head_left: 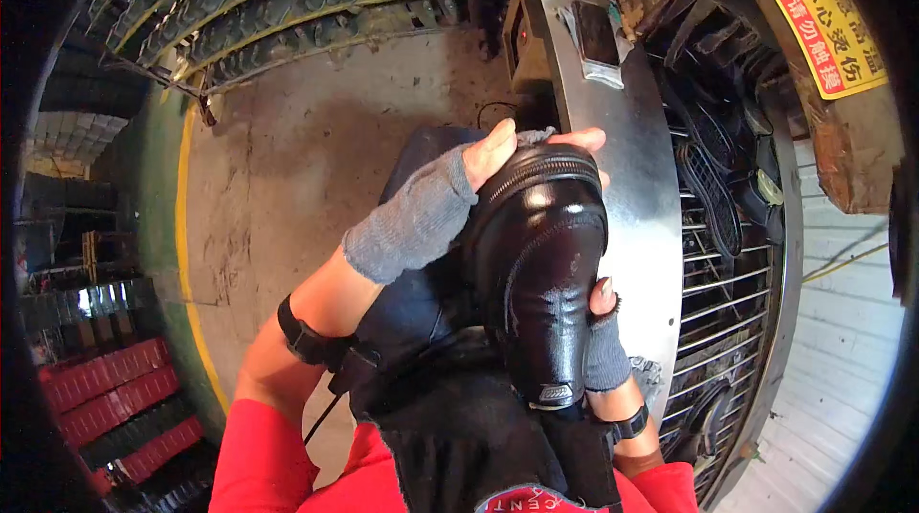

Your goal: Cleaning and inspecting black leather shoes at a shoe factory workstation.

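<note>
Both hands, in grey fingerless gloves, are gripping a glossy black shoe (pixel 541 264) held up in front of the chest: the left hand (pixel 431 211) is wrapping its fingers over the far end, while the right hand (pixel 605 345) is clasping the near end from beneath, mostly hidden behind the shoe. A dark apron (pixel 459 417) is covering the lap, and beyond the shoe a metal shelf (pixel 632 178) and a wire rack (pixel 728 293) are curving away, their contents hard to make out.
</note>
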### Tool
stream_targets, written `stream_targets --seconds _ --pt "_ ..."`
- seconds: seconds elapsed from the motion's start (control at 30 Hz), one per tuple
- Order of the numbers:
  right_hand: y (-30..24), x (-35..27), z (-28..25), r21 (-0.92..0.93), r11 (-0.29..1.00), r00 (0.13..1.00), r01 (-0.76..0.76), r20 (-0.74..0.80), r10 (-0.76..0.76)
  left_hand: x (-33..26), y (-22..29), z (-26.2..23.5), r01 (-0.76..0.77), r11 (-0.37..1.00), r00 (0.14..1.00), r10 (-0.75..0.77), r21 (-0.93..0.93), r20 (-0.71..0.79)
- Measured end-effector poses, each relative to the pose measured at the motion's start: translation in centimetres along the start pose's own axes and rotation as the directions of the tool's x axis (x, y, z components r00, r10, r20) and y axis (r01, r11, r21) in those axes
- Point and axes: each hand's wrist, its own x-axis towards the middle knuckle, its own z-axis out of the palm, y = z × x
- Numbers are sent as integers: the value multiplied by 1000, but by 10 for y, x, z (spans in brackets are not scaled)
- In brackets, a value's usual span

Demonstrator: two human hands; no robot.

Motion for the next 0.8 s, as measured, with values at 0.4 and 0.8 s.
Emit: stream_targets --seconds 0.4,0.8 --pt "-30 14 91 -582 804 992 120 29 -127 -71 28 14 -124 919 932 237 374 -273" --pt "-23 11 71 -805 429 879 410 224 -420 -103 -53 -22 -351 886 934 307 -304 -183"
